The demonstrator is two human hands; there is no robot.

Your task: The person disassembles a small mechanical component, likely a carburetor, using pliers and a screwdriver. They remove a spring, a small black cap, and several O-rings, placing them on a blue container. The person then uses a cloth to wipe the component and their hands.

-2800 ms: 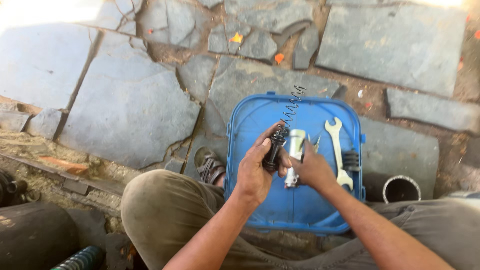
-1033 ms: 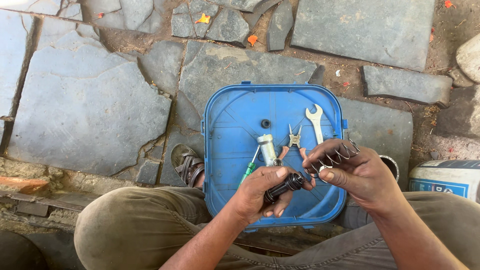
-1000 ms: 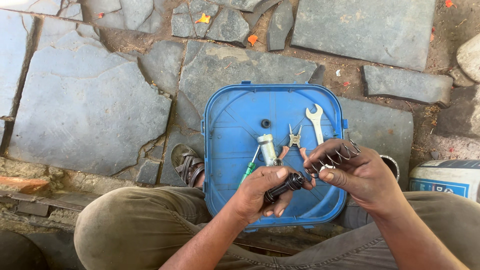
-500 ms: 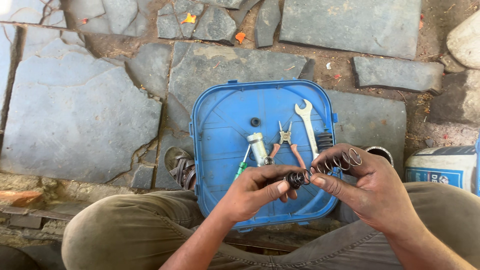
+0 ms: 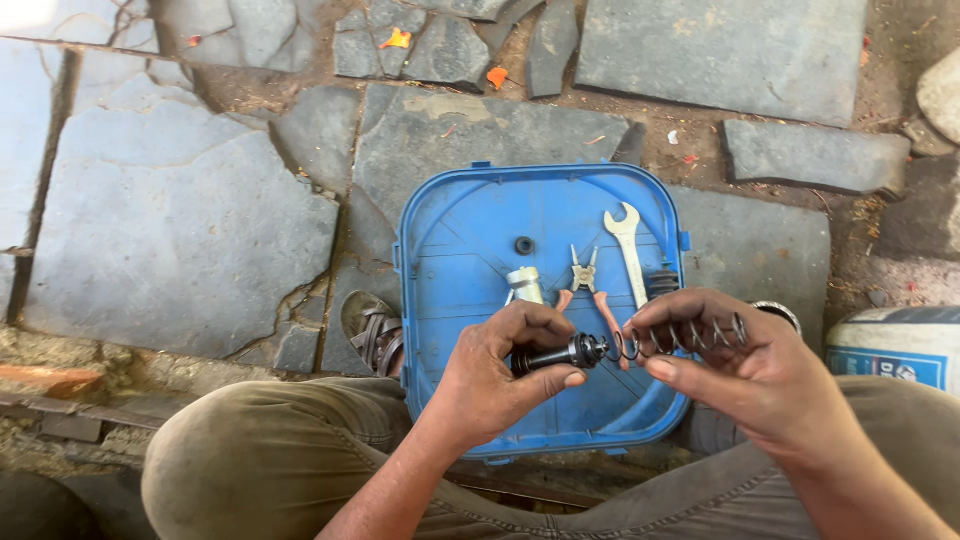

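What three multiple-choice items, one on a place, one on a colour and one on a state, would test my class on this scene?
1. Where does the spanner lie?
A. in the tray
B. on the stones
C. in a hand

2. What colour is the tray?
A. red
B. blue
C. green

3. How is the spring held?
A. lying loose in the tray
B. in the right hand, its end at the black rod
C. hanging from the pliers

Answers: 1 A, it rests flat beside the pliers; 2 B, rim and floor are blue; 3 B, while the left hand has its grip on the rod.
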